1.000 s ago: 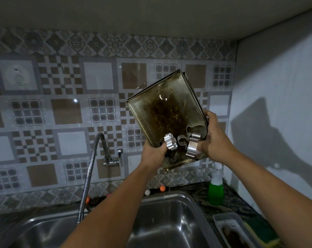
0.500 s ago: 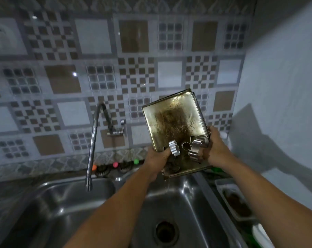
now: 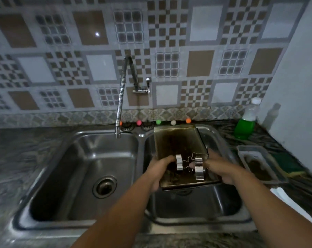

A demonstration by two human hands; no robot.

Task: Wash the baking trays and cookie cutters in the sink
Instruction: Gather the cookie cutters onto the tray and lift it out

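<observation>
The sink (image 3: 141, 138) is the landmark, two basins side by side. Over its right basin sits the baking tray (image 3: 176, 140), far edge near the sink's back rim. On the tray's near end stand the cookie cutters (image 3: 189, 164), between the left hand (image 3: 160, 169) and the right hand (image 3: 221, 170), each holding a side. The tap (image 3: 122, 97) hangs behind, over the left basin. Right of the sink on the desk (image 3: 269, 138): a bottle (image 3: 246, 122) at the back, a small tray (image 3: 257, 165) nearer, a sponge (image 3: 285, 165) beyond it.

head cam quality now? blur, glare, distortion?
Head view: dim overall; motion blur smears the edges; one specular glare spot on the patterned tile wall; wide-angle bowing of the steel double sink; the stained metal baking tray reads dark.
</observation>
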